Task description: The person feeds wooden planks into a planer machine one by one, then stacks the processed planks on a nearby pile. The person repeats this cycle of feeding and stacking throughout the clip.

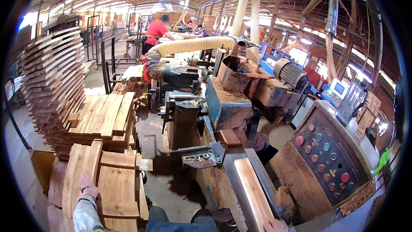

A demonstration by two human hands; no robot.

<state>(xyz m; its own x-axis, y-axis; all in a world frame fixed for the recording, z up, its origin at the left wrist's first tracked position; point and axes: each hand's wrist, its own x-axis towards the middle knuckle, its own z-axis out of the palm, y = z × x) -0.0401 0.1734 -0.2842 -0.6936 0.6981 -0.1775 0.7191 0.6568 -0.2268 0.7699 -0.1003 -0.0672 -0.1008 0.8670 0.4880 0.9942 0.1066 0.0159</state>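
Observation:
On the left, my left hand [87, 184] is closed at the near end of a wooden board [92, 159], which lies askew on a stack of similar boards [112, 182]. My right hand [275, 225] is at the lower edge of the view, its fingers on the near end of another wooden board [251, 184]. That board lies lengthwise on the metal bed of a woodworking machine [234, 167]. A short reddish-brown wood block [230, 137] sits beyond its far end. Part of the right hand is cut off by the frame.
A control panel with coloured buttons [328, 159] stands at the right. Sawdust coats the machine housing [227, 99], near a cream flexible hose [193, 45]. A tall stack of boards [53, 77] rises at the left. A person in red [156, 32] works farther off.

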